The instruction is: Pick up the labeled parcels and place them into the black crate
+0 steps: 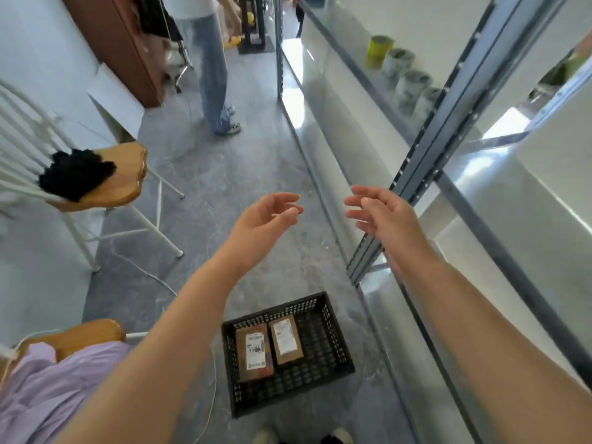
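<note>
Fingers of both hands are loosely spread and hold nothing. The left hand and right hand hover high, probably ready for another pick. Two labeled parcels lie flat, side by side, by the left wall of the black crate on the floor.

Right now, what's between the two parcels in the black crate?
Head view: only a narrow bare strip of the black crate lies between left parcel and right parcel.

wooden chair, metal shelving, yellow can
</note>
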`<state>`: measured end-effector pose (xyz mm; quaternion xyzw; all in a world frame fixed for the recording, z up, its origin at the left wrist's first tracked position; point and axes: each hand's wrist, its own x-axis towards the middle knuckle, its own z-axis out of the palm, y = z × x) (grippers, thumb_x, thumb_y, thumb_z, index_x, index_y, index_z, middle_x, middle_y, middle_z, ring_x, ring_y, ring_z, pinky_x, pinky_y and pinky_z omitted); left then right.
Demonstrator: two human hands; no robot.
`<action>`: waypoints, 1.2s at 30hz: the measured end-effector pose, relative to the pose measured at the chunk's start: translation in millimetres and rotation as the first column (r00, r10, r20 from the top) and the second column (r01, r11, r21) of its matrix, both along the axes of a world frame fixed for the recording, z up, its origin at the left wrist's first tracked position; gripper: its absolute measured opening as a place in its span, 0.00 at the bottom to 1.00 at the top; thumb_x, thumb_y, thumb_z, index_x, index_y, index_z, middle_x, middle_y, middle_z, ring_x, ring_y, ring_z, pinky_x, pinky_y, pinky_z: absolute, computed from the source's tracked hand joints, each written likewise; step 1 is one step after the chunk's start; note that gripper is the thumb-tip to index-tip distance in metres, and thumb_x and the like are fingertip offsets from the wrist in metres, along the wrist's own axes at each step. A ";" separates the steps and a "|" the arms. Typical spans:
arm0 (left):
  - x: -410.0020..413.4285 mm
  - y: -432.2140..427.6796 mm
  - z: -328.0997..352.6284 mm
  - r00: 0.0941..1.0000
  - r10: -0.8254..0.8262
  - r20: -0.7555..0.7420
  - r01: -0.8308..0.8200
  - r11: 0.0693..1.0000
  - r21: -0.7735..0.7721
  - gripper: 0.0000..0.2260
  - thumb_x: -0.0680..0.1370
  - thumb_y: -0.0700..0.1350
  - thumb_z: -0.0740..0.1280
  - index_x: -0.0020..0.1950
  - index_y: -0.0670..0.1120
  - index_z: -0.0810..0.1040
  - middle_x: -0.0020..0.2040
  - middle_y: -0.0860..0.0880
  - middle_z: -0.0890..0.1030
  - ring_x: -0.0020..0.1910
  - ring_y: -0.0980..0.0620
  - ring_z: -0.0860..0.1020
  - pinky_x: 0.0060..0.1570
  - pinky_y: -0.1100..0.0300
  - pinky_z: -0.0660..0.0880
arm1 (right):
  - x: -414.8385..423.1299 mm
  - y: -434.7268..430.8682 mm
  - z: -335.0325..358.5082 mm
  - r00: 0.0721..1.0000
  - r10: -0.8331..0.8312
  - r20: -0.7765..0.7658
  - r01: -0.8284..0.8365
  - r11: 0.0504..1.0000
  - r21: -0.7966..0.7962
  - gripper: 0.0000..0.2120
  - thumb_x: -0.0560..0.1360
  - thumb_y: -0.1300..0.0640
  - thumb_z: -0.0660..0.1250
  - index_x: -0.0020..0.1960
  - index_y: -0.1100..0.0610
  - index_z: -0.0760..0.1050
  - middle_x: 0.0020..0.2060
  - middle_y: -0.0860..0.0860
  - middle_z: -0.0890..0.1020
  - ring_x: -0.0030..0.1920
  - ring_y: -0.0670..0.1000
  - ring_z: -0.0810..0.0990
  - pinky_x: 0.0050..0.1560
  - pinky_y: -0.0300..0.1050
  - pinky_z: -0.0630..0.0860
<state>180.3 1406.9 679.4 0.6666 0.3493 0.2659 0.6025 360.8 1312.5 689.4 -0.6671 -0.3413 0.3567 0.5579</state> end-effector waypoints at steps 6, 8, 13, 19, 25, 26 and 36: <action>18.0 -8.4 102.1 0.990 -0.126 0.058 0.102 0.947 0.306 0.08 0.80 0.40 0.63 0.54 0.54 0.76 0.50 0.51 0.82 0.53 0.49 0.80 0.57 0.57 0.75 | 4.9 -16.7 104.5 0.985 -0.060 0.163 0.027 0.979 0.200 0.11 0.79 0.61 0.58 0.52 0.49 0.76 0.47 0.47 0.83 0.44 0.44 0.82 0.48 0.36 0.77; 14.0 -12.6 116.1 0.981 -0.177 0.072 0.142 0.928 0.345 0.09 0.80 0.41 0.62 0.56 0.53 0.76 0.51 0.51 0.83 0.53 0.51 0.81 0.54 0.65 0.75 | -3.3 -21.1 122.2 0.974 -0.085 0.211 0.030 0.967 0.252 0.10 0.79 0.61 0.58 0.52 0.49 0.76 0.48 0.48 0.83 0.46 0.46 0.82 0.50 0.38 0.77; 1.6 -18.1 134.2 0.956 -0.241 0.167 0.174 0.924 0.339 0.09 0.80 0.39 0.61 0.58 0.46 0.77 0.50 0.48 0.83 0.48 0.55 0.81 0.47 0.70 0.74 | -30.6 -43.5 139.0 0.938 -0.123 0.324 0.026 0.957 0.288 0.11 0.79 0.60 0.59 0.50 0.44 0.75 0.46 0.44 0.83 0.45 0.43 0.82 0.48 0.37 0.78; 22.0 -34.3 154.8 0.861 -0.447 0.243 0.351 0.867 0.352 0.09 0.80 0.40 0.61 0.55 0.50 0.78 0.48 0.53 0.84 0.48 0.57 0.82 0.48 0.65 0.78 | -45.9 -99.9 142.1 0.891 -0.318 0.324 0.229 0.931 0.284 0.11 0.78 0.60 0.62 0.52 0.45 0.75 0.45 0.43 0.83 0.42 0.38 0.82 0.43 0.29 0.76; 57.4 -108.8 165.4 0.657 -0.706 0.262 0.604 0.702 0.378 0.10 0.80 0.38 0.61 0.55 0.50 0.78 0.47 0.54 0.84 0.47 0.57 0.82 0.46 0.69 0.76 | -59.5 -193.2 158.7 0.733 -0.594 0.332 0.503 0.801 0.324 0.11 0.79 0.58 0.61 0.50 0.42 0.75 0.40 0.35 0.82 0.45 0.39 0.82 0.43 0.28 0.77; 60.1 -123.2 164.3 0.624 -0.733 0.272 0.632 0.678 0.375 0.10 0.80 0.38 0.61 0.55 0.50 0.78 0.47 0.53 0.84 0.47 0.57 0.82 0.46 0.69 0.76 | -64.2 -210.8 162.1 0.702 -0.632 0.329 0.538 0.773 0.337 0.11 0.79 0.58 0.60 0.51 0.42 0.76 0.41 0.36 0.83 0.45 0.39 0.82 0.43 0.28 0.76; 67.9 -311.3 172.1 0.343 -0.901 0.267 0.824 0.425 0.374 0.10 0.80 0.38 0.61 0.54 0.50 0.79 0.46 0.54 0.85 0.47 0.55 0.83 0.48 0.66 0.78 | -141.5 -409.9 164.2 0.379 -0.901 0.212 0.821 0.433 0.373 0.12 0.79 0.61 0.59 0.53 0.47 0.78 0.45 0.43 0.84 0.46 0.44 0.83 0.49 0.37 0.79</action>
